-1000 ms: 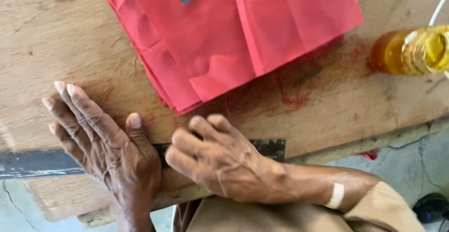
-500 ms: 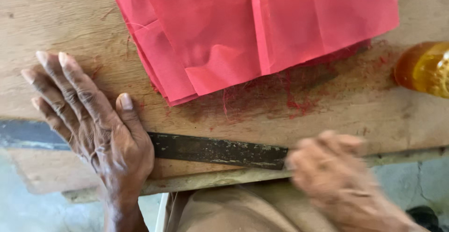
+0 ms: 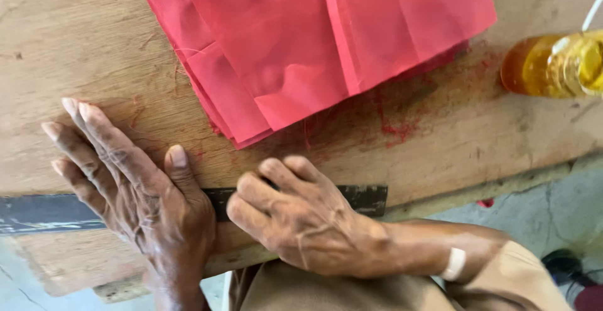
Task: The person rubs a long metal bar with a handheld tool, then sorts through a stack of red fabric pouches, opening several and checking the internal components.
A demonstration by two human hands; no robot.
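Flat dark metal strip (image 3: 367,199), scuffed, lay along wooden table (image 3: 75,53) edge. Left hand (image 3: 135,198) pressed flat, fingers spread; right hand (image 3: 304,223) fingers curled together upon it.

Dark flat strip (image 3: 367,199): middle section hidden under left hand (image 3: 135,198) and right hand (image 3: 301,220); its far left stretch runs off the frame edge. Right fingertips curl under, so their contact with the strip cannot be told. Red cloth stack (image 3: 314,47): top cut off by upper edge. Yellow bottle (image 3: 556,66): cut off at right edge, blurred. Counter (image 3: 75,47) extends past the frame.
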